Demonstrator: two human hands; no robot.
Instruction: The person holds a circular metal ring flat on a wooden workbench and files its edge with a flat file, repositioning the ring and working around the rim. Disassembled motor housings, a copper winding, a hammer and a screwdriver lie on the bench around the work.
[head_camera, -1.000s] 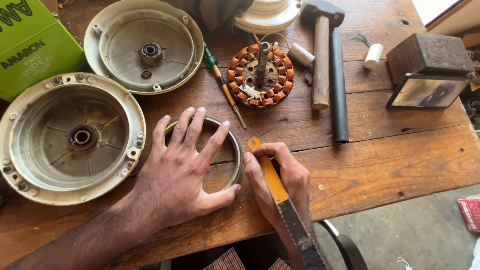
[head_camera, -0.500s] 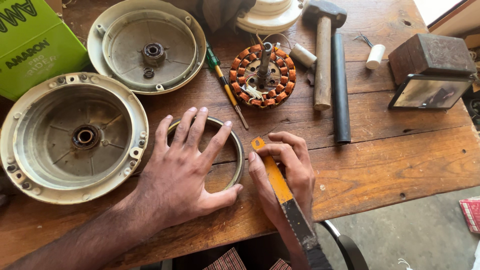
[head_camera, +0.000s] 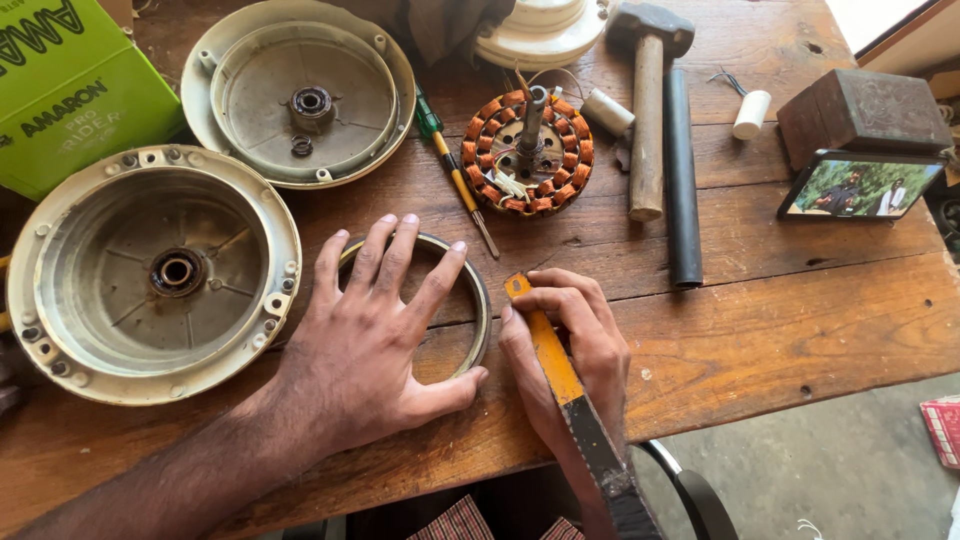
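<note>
L hand (head_camera: 370, 350) lies flat, fingers spread, pressing a metal ring (head_camera: 478, 300) onto the wooden table (head_camera: 800, 300). R hand (head_camera: 570, 350) is clenched round an orange-and-black flat tool (head_camera: 560, 385), tip just beside ring's rim. Ring sits betw. round motor cover (head_camera: 150, 275) and R hand; copper-wound stator (head_camera: 527, 152) and hammer (head_camera: 648, 110) behind.

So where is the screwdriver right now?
In the head view, the screwdriver lies upper centre on the wooden table, between the round housing cover and the copper-wound stator.
</note>
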